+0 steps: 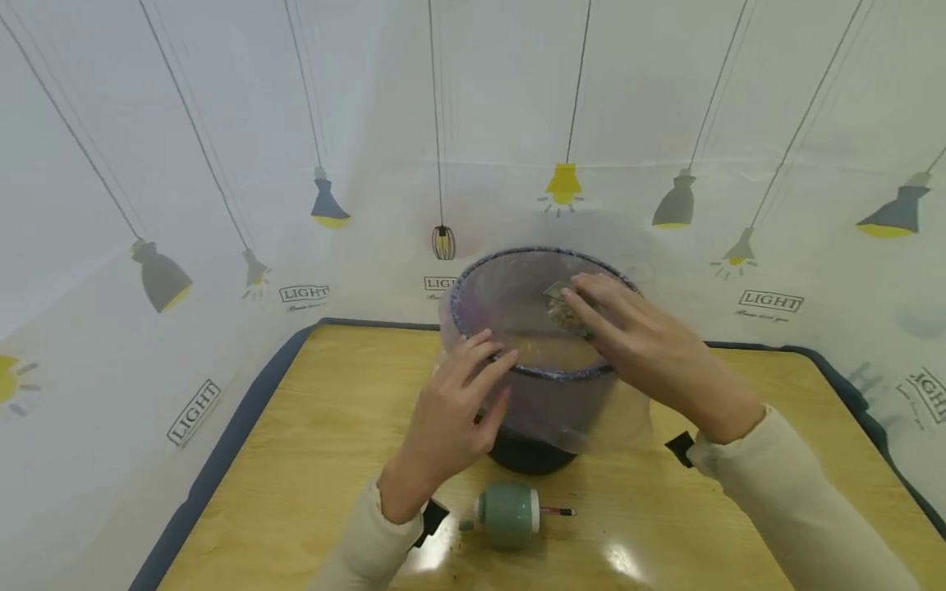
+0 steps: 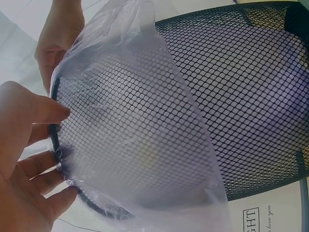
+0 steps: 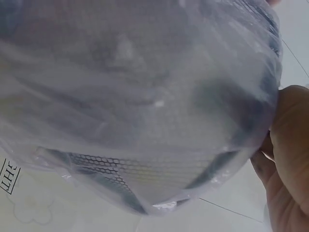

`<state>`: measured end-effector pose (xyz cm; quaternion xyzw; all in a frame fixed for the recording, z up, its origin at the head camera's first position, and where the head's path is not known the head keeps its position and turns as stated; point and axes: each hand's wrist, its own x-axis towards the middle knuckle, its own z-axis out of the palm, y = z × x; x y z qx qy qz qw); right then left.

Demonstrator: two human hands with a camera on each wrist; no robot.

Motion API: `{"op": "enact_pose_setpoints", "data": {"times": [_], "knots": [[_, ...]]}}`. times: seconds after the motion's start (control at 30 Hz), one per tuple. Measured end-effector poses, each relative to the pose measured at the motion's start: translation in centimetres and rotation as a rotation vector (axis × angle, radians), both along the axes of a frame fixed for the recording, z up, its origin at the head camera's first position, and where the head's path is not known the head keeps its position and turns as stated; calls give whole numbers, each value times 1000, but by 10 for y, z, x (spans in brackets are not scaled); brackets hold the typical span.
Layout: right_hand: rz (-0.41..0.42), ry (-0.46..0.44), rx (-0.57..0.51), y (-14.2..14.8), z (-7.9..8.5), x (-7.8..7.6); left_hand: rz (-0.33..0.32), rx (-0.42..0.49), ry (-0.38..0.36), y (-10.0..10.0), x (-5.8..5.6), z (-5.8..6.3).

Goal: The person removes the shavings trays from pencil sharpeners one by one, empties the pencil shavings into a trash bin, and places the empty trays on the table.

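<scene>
A wastebasket [image 1: 535, 410] of dark mesh, lined with a translucent plastic bag [image 2: 145, 121], stands near the wall. My left hand [image 1: 454, 402] rests its fingertips at the near-left rim, with the thumb by the outside. Over the basket's mouth, my right hand [image 1: 628, 332] grips a small clear container [image 1: 567, 312] holding what look like pencil shavings. It appears tilted; the basket and bag hide it in the right wrist view. In front of the basket lies a green and white pencil sharpener [image 1: 508, 515] on its side, with a pencil [image 1: 557, 511] sticking out of it.
The wooden table [image 1: 325, 427] has a dark blue edge [image 1: 244, 435]. A pale wall covering [image 1: 502, 107] printed with lamps rises behind and at both sides, close to the basket.
</scene>
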<state>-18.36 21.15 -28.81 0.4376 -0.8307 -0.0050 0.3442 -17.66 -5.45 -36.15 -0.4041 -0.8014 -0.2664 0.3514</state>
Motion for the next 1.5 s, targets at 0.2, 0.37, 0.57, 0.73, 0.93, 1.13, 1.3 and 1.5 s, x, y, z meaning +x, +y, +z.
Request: {"op": "enact_pose_setpoints", "data": {"times": [0.2,0.37,0.57,0.73,0.93,1.13,1.3,1.5], "knots": [[24,-21,50,-9,0,-5,27,15,8,-9,4,0],[18,22,61,-3,-3,-3,3,7,9,-3,3,-1],[-20,43,116,3,-1,1,-12,12,20,3,0,-2],[-35,51,150,0,1,2,-8,-3,42,1,0,-2],[-44,30,158,0,2,5,-13,-20,81,0,-2,-2],[-26,13,145,-1,0,4,6,-42,63,-2,0,-5],[-19,10,128,-1,-4,6,15,-61,68,-3,2,-7],[-9,27,106,-1,-3,4,46,-56,85,-5,3,-5]]}}
